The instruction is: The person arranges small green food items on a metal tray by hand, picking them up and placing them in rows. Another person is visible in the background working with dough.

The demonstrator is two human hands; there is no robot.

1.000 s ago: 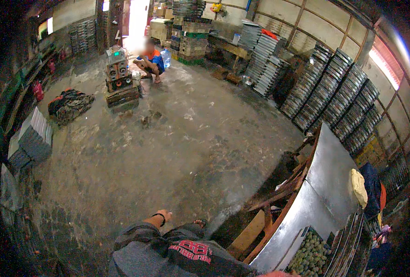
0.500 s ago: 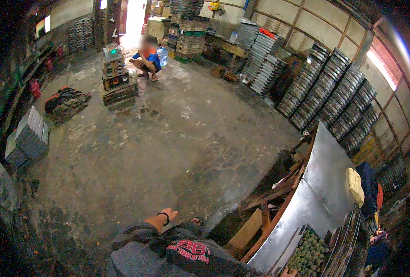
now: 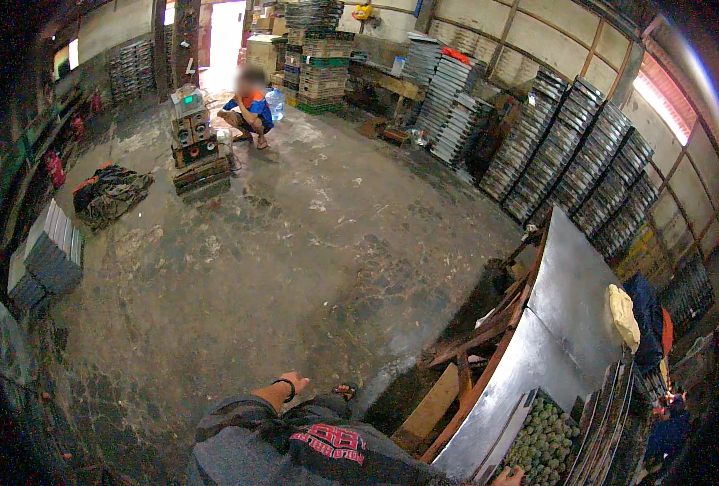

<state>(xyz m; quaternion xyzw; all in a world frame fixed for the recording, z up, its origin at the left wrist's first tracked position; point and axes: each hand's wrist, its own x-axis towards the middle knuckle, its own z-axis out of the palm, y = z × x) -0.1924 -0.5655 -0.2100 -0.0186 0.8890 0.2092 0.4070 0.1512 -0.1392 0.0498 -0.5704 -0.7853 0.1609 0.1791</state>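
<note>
Empty and loosely open, my left hand (image 3: 293,382) hangs at my side. My right hand (image 3: 509,475) has just slid in at the frame's bottom edge, touching the crate of green fruit (image 3: 547,441); grip unreadable.

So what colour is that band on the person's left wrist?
Black. The wristband sits just behind the left hand, clearest in the head view, low centre.
</note>
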